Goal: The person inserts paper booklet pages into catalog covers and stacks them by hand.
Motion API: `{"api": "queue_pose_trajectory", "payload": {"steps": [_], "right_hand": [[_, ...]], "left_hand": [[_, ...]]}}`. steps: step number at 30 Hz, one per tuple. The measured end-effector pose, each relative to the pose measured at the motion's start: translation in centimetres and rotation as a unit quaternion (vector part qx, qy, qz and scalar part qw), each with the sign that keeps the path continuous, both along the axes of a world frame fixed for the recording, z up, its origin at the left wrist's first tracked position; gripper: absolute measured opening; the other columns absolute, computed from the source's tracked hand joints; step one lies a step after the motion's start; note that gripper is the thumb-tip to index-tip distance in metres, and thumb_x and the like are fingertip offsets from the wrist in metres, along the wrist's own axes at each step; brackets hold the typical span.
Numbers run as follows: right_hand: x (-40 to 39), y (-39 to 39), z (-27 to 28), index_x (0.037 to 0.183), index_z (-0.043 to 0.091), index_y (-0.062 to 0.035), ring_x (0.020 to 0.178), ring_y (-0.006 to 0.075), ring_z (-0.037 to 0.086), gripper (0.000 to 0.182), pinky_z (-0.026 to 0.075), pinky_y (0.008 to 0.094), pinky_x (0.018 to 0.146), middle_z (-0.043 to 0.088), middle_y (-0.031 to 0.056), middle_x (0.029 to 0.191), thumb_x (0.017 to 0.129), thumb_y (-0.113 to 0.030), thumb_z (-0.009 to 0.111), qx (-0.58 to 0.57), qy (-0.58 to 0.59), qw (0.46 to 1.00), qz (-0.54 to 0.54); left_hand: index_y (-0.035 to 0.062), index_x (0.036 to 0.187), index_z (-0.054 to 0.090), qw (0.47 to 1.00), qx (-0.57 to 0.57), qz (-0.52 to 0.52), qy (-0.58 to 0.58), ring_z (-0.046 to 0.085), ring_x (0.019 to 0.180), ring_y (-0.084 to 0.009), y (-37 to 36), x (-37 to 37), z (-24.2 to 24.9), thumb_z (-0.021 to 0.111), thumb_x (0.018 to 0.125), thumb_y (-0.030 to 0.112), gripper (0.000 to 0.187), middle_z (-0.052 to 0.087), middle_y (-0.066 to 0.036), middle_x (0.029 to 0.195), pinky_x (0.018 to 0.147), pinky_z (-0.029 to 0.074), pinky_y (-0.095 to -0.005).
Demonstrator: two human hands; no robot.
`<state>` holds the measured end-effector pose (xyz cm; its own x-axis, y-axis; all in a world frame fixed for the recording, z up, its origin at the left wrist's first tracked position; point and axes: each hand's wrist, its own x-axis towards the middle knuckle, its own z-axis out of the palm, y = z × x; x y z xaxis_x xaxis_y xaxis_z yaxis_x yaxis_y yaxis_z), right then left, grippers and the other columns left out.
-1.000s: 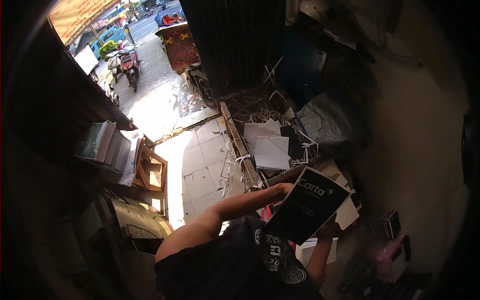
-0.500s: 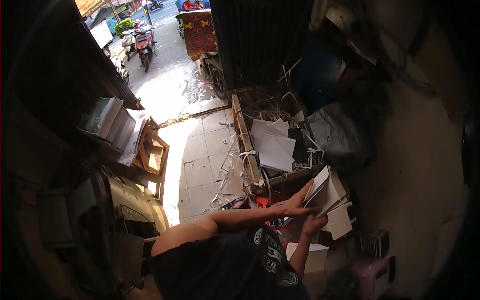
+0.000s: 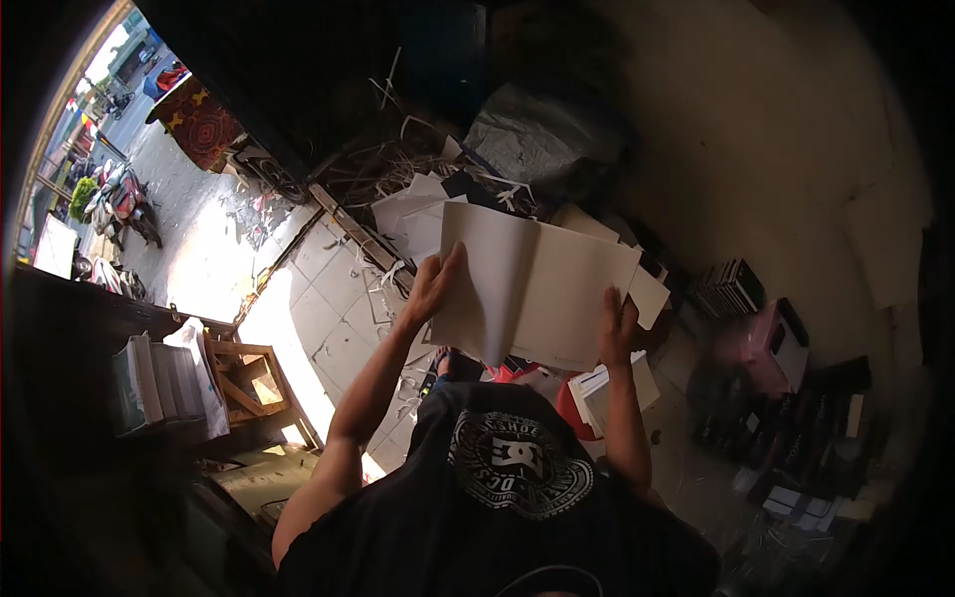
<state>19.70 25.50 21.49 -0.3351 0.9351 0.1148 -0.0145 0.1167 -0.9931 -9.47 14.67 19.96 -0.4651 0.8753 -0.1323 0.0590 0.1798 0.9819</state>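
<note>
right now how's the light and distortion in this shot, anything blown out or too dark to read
Head view: strong fisheye with black vignetted corners; sunlit floor tiles at the doorway are blown out; the right wall side is murky; the open white booklet, held by the left hand and right hand, is evenly lit.

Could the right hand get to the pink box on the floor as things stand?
Probably not right away: the right hand is gripping the open white booklet, and the pink box sits apart to its right, though nothing blocks the way.
</note>
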Motion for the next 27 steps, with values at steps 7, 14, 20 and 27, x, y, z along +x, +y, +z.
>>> {"api": "queue_pose_trajectory", "payload": {"steps": [7, 14, 20, 27], "right_hand": [[-4.4, -1.0, -1.4, 0.103, 0.061, 0.0036, 0.080, 0.0325, 0.064, 0.037, 0.047, 0.0381, 0.075, 0.066, 0.0191, 0.088, 0.097, -0.032, 0.050, 0.187, -0.173, 0.967, 0.011], [3.6, 3.2, -1.1, 0.115, 0.054, 0.0076, 0.085, 0.0234, 0.061, 0.056, 0.048, 0.0339, 0.079, 0.062, 0.0182, 0.101, 0.098, -0.046, 0.046, -0.041, 0.018, 0.965, -0.258], [13.7, 3.7, -0.4, 0.127, 0.046, 0.0077, 0.103, 0.0241, 0.056, 0.064, 0.046, 0.0336, 0.087, 0.056, 0.0183, 0.117, 0.098, -0.049, 0.043, -0.064, -0.026, 0.936, -0.345], [13.6, -0.2, -2.4, 0.133, 0.042, 0.0050, 0.114, 0.0222, 0.050, 0.068, 0.040, 0.0334, 0.096, 0.050, 0.0141, 0.128, 0.097, -0.053, 0.041, -0.139, 0.110, 0.940, -0.291]], "left_hand": [[0.0029, 0.090, 0.066, 0.960, 0.063, -0.031, 0.272, 0.062, 0.062, -0.0375, 2.5, 6.4, 0.0, 0.048, 0.097, 0.027, 0.030, 0.061, -0.021, 0.071, 0.058, 0.048, -0.0420], [0.0000, 0.069, 0.062, 0.920, 0.109, 0.374, 0.048, 0.043, 0.046, -0.0112, -0.2, -12.3, -11.0, 0.046, 0.099, 0.040, 0.053, 0.052, 0.003, 0.056, 0.044, 0.035, -0.0317], [-0.0038, 0.113, 0.057, 0.875, -0.011, 0.446, -0.186, 0.059, 0.089, -0.0260, -2.3, -19.9, -17.3, 0.046, 0.094, 0.053, 0.061, 0.062, -0.016, 0.103, 0.070, 0.049, -0.0407], [0.0005, 0.131, 0.046, 0.980, -0.147, 0.118, -0.058, 0.056, 0.111, -0.0285, 9.4, -12.7, -22.6, 0.061, 0.084, 0.055, 0.074, 0.055, -0.019, 0.124, 0.088, 0.046, -0.0385]]}}
